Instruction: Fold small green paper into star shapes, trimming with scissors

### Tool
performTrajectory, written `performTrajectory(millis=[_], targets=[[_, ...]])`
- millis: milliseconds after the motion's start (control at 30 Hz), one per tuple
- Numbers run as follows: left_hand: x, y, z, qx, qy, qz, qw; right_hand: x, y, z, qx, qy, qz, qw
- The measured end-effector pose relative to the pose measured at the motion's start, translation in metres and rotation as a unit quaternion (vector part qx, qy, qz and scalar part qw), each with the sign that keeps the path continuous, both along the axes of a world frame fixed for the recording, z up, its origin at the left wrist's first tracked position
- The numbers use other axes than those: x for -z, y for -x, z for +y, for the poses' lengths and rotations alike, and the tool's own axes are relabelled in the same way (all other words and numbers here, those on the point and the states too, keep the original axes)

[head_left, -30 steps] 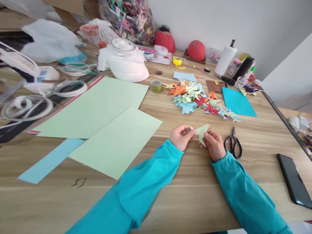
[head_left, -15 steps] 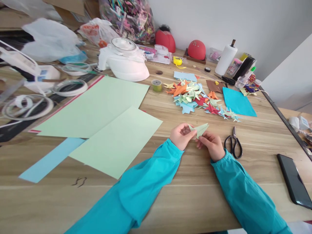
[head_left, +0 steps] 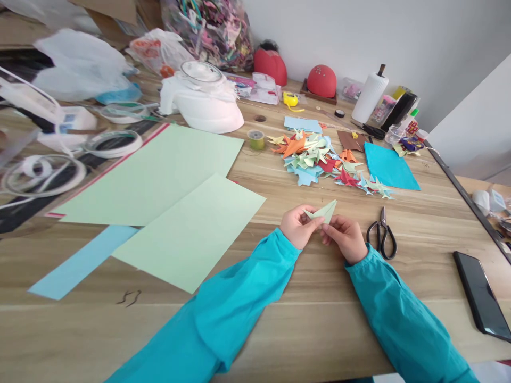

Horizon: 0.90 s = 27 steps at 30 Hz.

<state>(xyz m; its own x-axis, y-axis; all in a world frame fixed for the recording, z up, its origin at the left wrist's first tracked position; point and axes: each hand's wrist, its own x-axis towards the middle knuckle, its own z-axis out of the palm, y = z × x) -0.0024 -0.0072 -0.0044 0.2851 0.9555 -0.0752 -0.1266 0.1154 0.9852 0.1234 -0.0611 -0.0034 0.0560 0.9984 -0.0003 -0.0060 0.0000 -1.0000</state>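
A small piece of folded pale green paper [head_left: 326, 211] with pointed ends is held above the wooden table between both my hands. My left hand [head_left: 298, 225] pinches its left side, thumb on top. My right hand [head_left: 342, 234] is closed at its lower right edge, thumb and forefinger together there; the other fingers curl underneath. Just beyond lies a heap of folded paper cranes [head_left: 315, 154] in green, orange, red, yellow and blue. Black-handled scissors [head_left: 382, 234] rest on the table to the right of my right hand.
Large pale green sheets [head_left: 195, 231] and a blue paper strip [head_left: 82, 263] lie at left. A thread spool [head_left: 256, 140], a turquoise square [head_left: 391, 166] and a white form [head_left: 202, 103] stand or lie farther back. A phone [head_left: 481, 292] is at right.
The folded green paper has tilted and shifted slightly left in my fingers, its tip now a single point. My left hand has moved slightly down and right.
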Motion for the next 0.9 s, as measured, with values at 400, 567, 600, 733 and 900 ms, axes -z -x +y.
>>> performTrajectory(millis=[400,567,600,733,900], targets=[[-0.002,0.0,0.0,-0.017,-0.002,-0.011,1.0,-0.002,0.003,-0.001,0.001,0.007,-0.024,1.0],[-0.008,0.003,0.001,0.016,0.019,-0.021,0.999,-0.002,0.001,-0.002,0.01,0.014,0.017,1.0],[-0.01,0.004,0.001,0.03,0.017,-0.021,0.999,-0.002,0.001,-0.001,0.007,0.016,0.021,1.0],[-0.011,0.007,0.001,0.076,-0.007,-0.014,0.997,-0.002,0.0,-0.002,-0.003,0.025,0.018,1.0],[-0.009,0.007,0.004,0.091,-0.018,-0.001,0.996,-0.004,0.001,-0.003,0.0,0.033,-0.001,0.999]])
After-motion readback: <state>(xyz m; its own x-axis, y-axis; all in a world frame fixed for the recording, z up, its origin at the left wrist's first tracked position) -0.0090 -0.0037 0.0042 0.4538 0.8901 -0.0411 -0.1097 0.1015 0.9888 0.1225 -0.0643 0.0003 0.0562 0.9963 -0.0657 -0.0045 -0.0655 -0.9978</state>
